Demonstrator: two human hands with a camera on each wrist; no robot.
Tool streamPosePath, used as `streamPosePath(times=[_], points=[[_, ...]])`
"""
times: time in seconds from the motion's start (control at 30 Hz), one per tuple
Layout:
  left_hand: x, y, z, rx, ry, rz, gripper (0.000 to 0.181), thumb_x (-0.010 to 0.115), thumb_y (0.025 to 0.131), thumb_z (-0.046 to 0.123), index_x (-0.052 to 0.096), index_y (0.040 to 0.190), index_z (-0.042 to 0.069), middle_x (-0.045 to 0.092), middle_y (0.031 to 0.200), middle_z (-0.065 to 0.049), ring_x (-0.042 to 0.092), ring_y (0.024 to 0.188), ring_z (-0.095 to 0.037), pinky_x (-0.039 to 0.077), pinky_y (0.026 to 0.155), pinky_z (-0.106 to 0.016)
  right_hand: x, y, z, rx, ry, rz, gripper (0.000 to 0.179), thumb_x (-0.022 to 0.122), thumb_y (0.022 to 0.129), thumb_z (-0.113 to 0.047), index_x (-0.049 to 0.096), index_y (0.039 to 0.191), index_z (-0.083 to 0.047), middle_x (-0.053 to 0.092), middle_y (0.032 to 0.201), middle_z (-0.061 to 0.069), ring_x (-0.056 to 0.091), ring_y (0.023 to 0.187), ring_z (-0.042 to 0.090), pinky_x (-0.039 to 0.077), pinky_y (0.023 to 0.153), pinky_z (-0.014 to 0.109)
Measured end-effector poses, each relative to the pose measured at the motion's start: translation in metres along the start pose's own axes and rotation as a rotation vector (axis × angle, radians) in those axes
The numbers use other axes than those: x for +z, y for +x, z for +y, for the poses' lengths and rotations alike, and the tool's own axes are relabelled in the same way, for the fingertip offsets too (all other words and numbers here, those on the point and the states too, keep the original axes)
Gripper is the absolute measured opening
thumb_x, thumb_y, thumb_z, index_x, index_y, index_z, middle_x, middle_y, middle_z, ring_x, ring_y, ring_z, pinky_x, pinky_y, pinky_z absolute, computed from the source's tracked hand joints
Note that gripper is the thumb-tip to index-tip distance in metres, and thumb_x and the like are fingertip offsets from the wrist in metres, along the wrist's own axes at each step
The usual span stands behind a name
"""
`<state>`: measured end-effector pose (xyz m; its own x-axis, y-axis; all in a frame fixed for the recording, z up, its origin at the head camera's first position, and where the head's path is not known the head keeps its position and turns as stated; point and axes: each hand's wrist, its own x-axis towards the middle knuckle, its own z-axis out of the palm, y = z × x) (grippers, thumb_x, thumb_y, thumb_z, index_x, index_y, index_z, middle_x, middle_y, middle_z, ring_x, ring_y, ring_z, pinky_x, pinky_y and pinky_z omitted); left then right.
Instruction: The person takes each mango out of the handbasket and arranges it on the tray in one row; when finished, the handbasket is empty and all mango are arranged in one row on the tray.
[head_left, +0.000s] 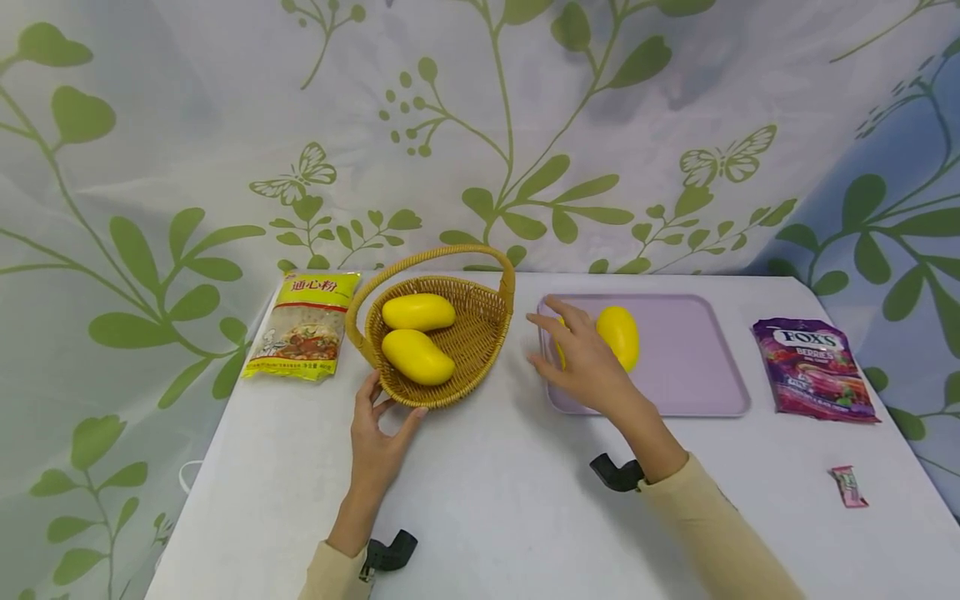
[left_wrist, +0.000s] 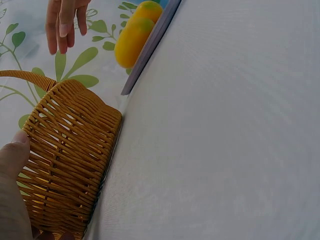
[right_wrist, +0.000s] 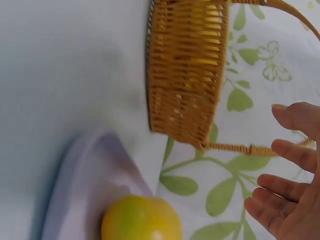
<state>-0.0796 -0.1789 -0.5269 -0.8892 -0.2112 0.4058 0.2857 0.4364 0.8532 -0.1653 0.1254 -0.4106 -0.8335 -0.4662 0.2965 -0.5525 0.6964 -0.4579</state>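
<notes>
A wicker basket [head_left: 480, 354] with a hoop handle stands left of centre, two yellow mangoes [head_left: 417, 357] inside it. My left hand [head_left: 378, 442] holds the basket at its near left side, thumb and fingers spread around the wall. In the left wrist view the thumb [left_wrist: 15, 152] lies against the weave. Over the left end of a purple tray [head_left: 690, 358], my right hand [head_left: 588, 362] hovers with fingers apart and nothing in them. One mango [head_left: 618, 337] lies on the tray beside that hand; another [head_left: 561, 342] is mostly hidden behind it.
A yellow pasta bag [head_left: 303, 325] lies left of the basket. To the right of the tray are a purple FOX'S candy bag [head_left: 813, 369] and, nearer, a small pink wrapped candy [head_left: 849, 487]. A patterned curtain [head_left: 450, 125] rises behind the white table [head_left: 495, 517].
</notes>
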Motion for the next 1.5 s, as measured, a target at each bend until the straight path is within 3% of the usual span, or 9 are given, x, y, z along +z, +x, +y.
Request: streamPosePath(times=[0.13, 0.3, 0.5, 0.9, 1.17, 1.5], points=[[0.001, 0.0, -0.001, 0.004, 0.001, -0.008, 0.087, 0.082, 0.08, 0.015, 0.031, 0.149, 0.004, 0.039, 0.15, -0.014, 0.045, 0.135, -0.024, 0.051, 0.1, -0.037, 0.016, 0.003, -0.006, -0.03, 0.004, -0.055, 0.054, 0.072, 0.089, -0.027, 0.053, 0.138, -0.014, 0.038, 0.153, 0.014, 0.038, 0.137, 0.034, 0.045, 0.107, 0.053], [0.001, 0.0, -0.001, 0.022, 0.002, -0.004, 0.088, 0.083, 0.079, 0.013, 0.031, 0.149, 0.003, 0.04, 0.149, -0.017, 0.046, 0.134, -0.028, 0.052, 0.099, -0.033, 0.034, 0.008, -0.011, -0.096, 0.001, -0.098, 0.053, 0.071, 0.09, -0.027, 0.053, 0.139, -0.015, 0.038, 0.153, 0.013, 0.039, 0.138, 0.033, 0.041, 0.11, 0.054], [0.002, 0.0, 0.001, 0.007, 0.011, -0.008, 0.087, 0.082, 0.079, 0.014, 0.031, 0.149, 0.002, 0.04, 0.149, -0.015, 0.045, 0.135, -0.024, 0.052, 0.1, -0.033, 0.046, 0.015, -0.017, -0.152, -0.001, -0.108, 0.055, 0.073, 0.089, -0.026, 0.053, 0.139, -0.015, 0.04, 0.152, 0.012, 0.042, 0.136, 0.031, 0.046, 0.107, 0.05], [0.0, 0.001, 0.002, 0.017, 0.008, -0.009, 0.086, 0.082, 0.079, 0.012, 0.031, 0.148, 0.0, 0.04, 0.148, -0.019, 0.046, 0.133, -0.031, 0.053, 0.098, -0.036, 0.067, 0.045, -0.027, -0.194, 0.065, -0.207, 0.055, 0.069, 0.092, -0.031, 0.052, 0.141, -0.013, 0.044, 0.148, 0.018, 0.044, 0.136, 0.032, 0.046, 0.108, 0.047], [-0.001, 0.001, 0.001, 0.023, 0.021, -0.015, 0.086, 0.082, 0.08, 0.011, 0.031, 0.149, 0.003, 0.041, 0.148, -0.02, 0.046, 0.132, -0.034, 0.053, 0.097, -0.037, 0.088, 0.068, -0.037, -0.203, 0.041, -0.306, 0.058, 0.071, 0.091, -0.028, 0.049, 0.143, -0.015, 0.046, 0.145, 0.011, 0.047, 0.131, 0.026, 0.046, 0.108, 0.041], [-0.001, 0.002, 0.004, 0.013, 0.011, -0.015, 0.085, 0.082, 0.08, 0.011, 0.032, 0.149, 0.004, 0.04, 0.149, -0.018, 0.046, 0.133, -0.032, 0.052, 0.098, -0.025, 0.107, 0.082, -0.057, -0.253, -0.02, -0.354, 0.056, 0.068, 0.092, -0.036, 0.048, 0.144, -0.025, 0.037, 0.152, 0.012, 0.044, 0.134, 0.028, 0.049, 0.105, 0.041]])
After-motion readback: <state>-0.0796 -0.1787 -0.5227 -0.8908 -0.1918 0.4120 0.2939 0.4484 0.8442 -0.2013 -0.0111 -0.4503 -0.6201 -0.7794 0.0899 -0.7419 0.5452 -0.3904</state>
